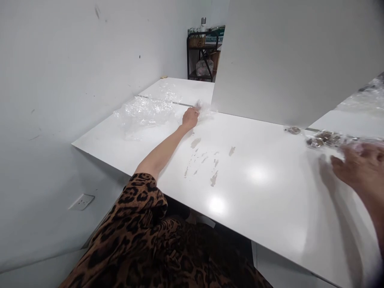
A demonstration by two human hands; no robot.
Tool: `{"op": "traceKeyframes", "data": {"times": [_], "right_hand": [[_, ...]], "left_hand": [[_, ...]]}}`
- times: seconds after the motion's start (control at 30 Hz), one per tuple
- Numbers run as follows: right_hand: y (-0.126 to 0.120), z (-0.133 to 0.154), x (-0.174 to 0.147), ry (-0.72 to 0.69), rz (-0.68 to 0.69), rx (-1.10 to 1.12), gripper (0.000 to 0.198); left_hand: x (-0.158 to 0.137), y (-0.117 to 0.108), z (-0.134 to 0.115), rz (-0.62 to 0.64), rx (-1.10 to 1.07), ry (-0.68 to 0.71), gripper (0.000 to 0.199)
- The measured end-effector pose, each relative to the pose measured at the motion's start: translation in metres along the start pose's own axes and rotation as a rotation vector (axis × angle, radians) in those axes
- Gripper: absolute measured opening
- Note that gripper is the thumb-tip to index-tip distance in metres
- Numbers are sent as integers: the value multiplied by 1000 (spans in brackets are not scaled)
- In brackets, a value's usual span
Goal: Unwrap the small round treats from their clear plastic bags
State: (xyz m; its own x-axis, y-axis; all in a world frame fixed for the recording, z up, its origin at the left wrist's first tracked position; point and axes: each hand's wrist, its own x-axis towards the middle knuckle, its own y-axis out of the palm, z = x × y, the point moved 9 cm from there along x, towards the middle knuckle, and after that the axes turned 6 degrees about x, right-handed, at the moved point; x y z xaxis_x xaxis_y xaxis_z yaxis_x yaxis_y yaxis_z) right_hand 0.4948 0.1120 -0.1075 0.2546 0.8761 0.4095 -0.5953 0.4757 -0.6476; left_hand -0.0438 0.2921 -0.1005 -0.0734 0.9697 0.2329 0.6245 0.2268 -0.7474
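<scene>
My left hand (191,117) reaches across the white table (258,200), its fingers closed on a clear plastic bag (205,111). Left of it lies a loose heap of clear, crinkled plastic bags (147,110). At the right edge my right hand (360,164), slightly blurred, has its thumb apart from the other fingers. Its fingertips are at a row of small clear packets with brown contents (325,138); whether they touch is hard to see. One more small packet (293,130) lies apart, to the left of that row.
A tall white panel (282,60) stands upright across the table. Behind it more clear plastic (366,100) shows at right. A black rack (202,48) with boxes stands at the back. A wall (75,80) runs along the left. Greyish marks (214,179) spot the tabletop.
</scene>
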Motion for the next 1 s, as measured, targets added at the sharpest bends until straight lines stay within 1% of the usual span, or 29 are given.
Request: {"op": "traceKeyframes", "data": {"times": [0.07, 0.1, 0.13, 0.17, 0.2, 0.23, 0.3, 0.37, 0.4, 0.47, 0.53, 0.57, 0.6, 0.63, 0.67, 0.7, 0.77, 0.8, 0.83, 0.9, 0.97, 1.0], "right_hand": [[21, 12, -8, -41, -4, -28, 49], [37, 23, -14, -38, 34, 20, 52], [52, 34, -22, 1, 78, 125, 55], [69, 47, -31, 78, 125, 232, 58], [85, 61, -41, 164, 162, 340, 59], [99, 79, -51, 221, 180, 470, 59], [122, 117, -67, 285, 209, 715, 59], [139, 146, -80, 334, 249, 854, 57], [147, 156, -86, 364, 282, 882, 56], [160, 169, -98, 427, 364, 886, 56], [171, 176, -110, 454, 457, 850, 61], [175, 179, -115, 444, 494, 826, 65], [178, 182, -120, 420, 518, 800, 71], [180, 186, -123, 390, 542, 777, 76], [183, 189, -127, 362, 566, 767, 78], [185, 192, -130, 342, 588, 773, 77], [186, 197, -134, 314, 623, 819, 69], [185, 199, -134, 303, 629, 849, 65], [182, 201, -134, 293, 627, 877, 62], [175, 200, -131, 288, 609, 925, 56], [169, 189, -124, 342, 572, 971, 51], [165, 179, -118, 381, 527, 991, 47]], "left_hand": [[-15, -7, -6, -3, -184, 14, 11], [-26, -10, -10, 15, -304, 23, 10], [-39, -12, -14, 41, -421, 36, 10], [-53, -14, -19, 72, -510, 58, 11], [-70, -17, -25, 102, -564, 94, 13], [-88, -20, -31, 126, -580, 141, 16], [-127, -26, -44, 159, -516, 279, 23], [-169, -27, -56, 197, -407, 458, 28], [-191, -25, -62, 227, -356, 547, 30], [-233, -14, -69, 328, -255, 696, 35], [-269, -2, -72, 445, -167, 793, 40], [-282, 1, -73, 486, -142, 828, 42], [-291, 1, -74, 500, -137, 849, 43], [-294, -2, -75, 474, -148, 854, 44], [-293, -8, -75, 412, -161, 837, 44], [-287, -16, -75, 324, -162, 804, 44], [-272, -29, -74, 141, -85, 724, 41], [-265, -32, -74, 79, -13, 694, 39], [-259, -32, -75, 54, 67, 675, 39], [-250, -23, -77, 86, 186, 653, 38], [-244, -14, -78, 142, 185, 623, 22], [-242, -11, -79, 159, 128, 603, 14]]}}
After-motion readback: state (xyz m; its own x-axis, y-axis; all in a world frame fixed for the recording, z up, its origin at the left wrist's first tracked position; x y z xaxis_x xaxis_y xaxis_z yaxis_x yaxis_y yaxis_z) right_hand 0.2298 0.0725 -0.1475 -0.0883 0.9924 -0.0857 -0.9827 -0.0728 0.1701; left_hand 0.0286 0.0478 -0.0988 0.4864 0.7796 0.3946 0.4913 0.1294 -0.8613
